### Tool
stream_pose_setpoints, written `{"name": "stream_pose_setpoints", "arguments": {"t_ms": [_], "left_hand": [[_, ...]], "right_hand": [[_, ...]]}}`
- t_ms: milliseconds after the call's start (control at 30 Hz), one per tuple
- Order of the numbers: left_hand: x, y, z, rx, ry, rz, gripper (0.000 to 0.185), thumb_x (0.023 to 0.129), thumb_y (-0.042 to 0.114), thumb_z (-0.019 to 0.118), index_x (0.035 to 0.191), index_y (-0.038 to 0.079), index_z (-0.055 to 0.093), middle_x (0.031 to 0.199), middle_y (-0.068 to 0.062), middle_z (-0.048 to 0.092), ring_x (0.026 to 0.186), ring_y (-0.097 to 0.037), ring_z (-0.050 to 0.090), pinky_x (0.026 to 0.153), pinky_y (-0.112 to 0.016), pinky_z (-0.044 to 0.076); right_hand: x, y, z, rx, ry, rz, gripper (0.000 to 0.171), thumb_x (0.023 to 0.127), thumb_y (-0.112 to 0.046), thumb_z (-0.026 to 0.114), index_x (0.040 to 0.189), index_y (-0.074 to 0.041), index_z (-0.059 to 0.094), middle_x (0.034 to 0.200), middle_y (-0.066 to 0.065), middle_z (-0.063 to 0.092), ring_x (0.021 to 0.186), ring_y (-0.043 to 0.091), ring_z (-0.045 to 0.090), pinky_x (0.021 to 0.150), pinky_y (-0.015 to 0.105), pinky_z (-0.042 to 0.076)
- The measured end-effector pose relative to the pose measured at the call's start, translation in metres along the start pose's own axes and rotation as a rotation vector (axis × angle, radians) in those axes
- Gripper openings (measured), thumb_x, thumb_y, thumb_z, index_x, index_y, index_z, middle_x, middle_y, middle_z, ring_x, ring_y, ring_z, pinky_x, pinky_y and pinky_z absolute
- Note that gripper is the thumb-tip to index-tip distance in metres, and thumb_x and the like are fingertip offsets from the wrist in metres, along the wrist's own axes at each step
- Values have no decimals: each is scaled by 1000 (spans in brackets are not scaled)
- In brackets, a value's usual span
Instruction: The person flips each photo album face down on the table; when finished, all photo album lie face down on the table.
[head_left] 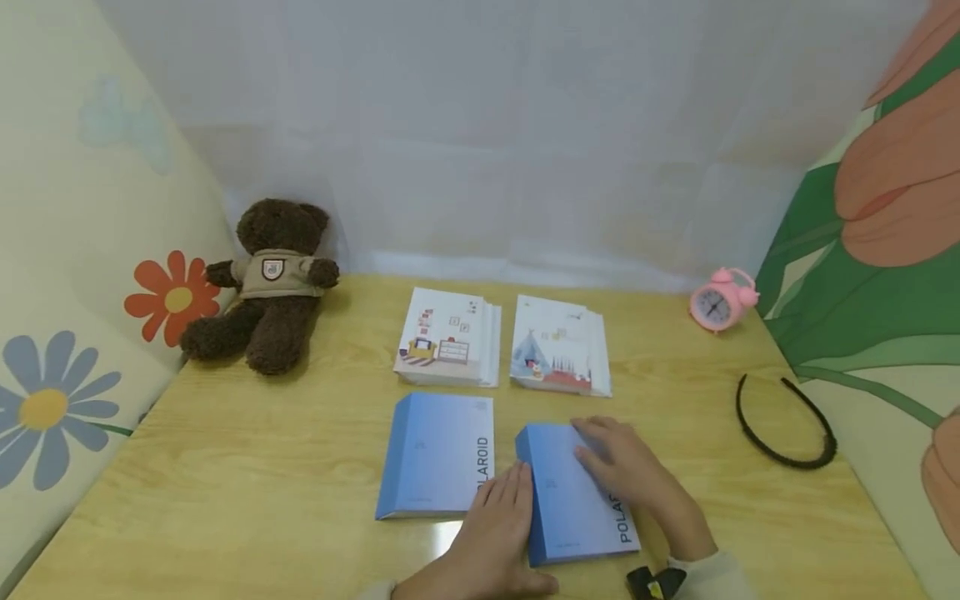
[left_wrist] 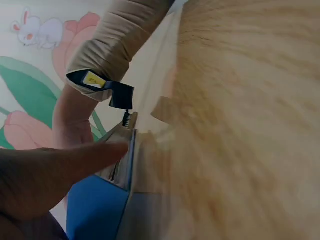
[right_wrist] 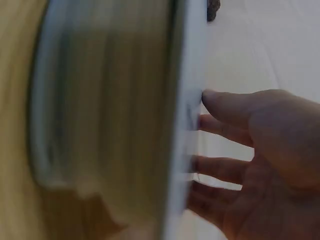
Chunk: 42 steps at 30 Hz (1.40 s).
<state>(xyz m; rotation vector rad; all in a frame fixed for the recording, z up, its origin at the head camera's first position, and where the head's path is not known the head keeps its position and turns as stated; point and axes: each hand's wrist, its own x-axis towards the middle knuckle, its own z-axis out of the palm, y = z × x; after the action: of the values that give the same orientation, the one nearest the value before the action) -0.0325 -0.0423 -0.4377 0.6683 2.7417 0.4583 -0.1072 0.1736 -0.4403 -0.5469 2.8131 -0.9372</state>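
Two blue photo albums lettered POLAROID lie side by side near the front of the table. My left hand lies along the spine of the right-hand album, fingers straight and touching its left side. On that album's cover rests my right hand, fingers extended over the upper right part. The left-hand album lies just left of my left fingertips. In the left wrist view, the thumb reaches across the end of the blue album. The right wrist view shows the right fingers against its cover, beside blurred page edges.
Behind the albums lie two white illustrated stacks, a left one and a right one. A brown teddy bear sits at the back left. A pink alarm clock and a black headband are on the right.
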Motion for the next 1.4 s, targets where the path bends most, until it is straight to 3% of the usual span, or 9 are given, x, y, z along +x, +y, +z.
{"name": "stream_pose_setpoints", "arguments": {"t_ms": [133,267,433,600,733,900,1167,1300,1400], "left_hand": [[3,-2,3,-17,36,21,111,77,54,78,149,-13,28,154,-29,31,142,-37,32,113,-51,30],[5,-6,-2,-106,42,49,106,79,43,79,149,-14,25,155,-31,28,143,-37,30,114,-52,28],[4,-8,-20,-252,32,56,104,81,33,80,153,-11,19,158,-30,19,146,-37,23,114,-60,23],[3,-7,-42,-319,55,70,103,79,25,82,154,-8,19,158,-32,14,140,-47,29,111,-58,31],[0,-6,-56,-310,70,92,100,80,25,82,154,-5,21,159,-30,13,138,-49,31,108,-57,34],[-2,-5,-68,-288,83,126,94,82,24,81,154,-4,26,160,-27,13,140,-47,28,108,-59,33],[4,0,-68,-218,115,205,88,81,25,81,150,-4,36,159,-28,20,143,-43,27,110,-62,30],[8,5,-69,-146,128,223,86,79,30,83,148,-2,43,157,-27,24,141,-43,30,110,-60,31],[10,6,-69,-158,129,221,90,78,32,83,150,-1,39,158,-26,23,142,-42,28,112,-57,31]], "right_hand": [[-2,-3,5,63,45,-6,42,99,-18,60,139,-7,57,140,22,52,129,44,46,105,63,36],[-1,-4,9,73,72,8,45,98,-27,62,140,-11,57,141,24,50,129,46,45,103,65,37],[4,-10,13,126,54,24,56,100,-43,56,149,-18,48,148,28,41,132,50,39,100,69,36],[9,-20,14,230,21,-5,58,104,-46,45,157,-28,31,152,23,36,130,46,42,95,65,43],[13,-25,14,346,3,-30,57,106,-44,41,159,-36,20,158,16,30,133,41,40,96,61,43],[15,-26,15,486,-1,-34,57,107,-42,38,159,-38,14,164,9,18,144,39,25,108,64,30],[7,-23,14,616,7,-1,57,108,-37,37,159,-41,10,165,8,10,145,44,19,111,68,20],[5,-23,10,602,22,-23,59,108,-35,40,158,-44,11,165,5,14,143,44,25,108,67,27],[5,-23,7,586,32,-43,59,107,-35,43,157,-47,14,164,3,19,141,44,30,105,65,35]]}}
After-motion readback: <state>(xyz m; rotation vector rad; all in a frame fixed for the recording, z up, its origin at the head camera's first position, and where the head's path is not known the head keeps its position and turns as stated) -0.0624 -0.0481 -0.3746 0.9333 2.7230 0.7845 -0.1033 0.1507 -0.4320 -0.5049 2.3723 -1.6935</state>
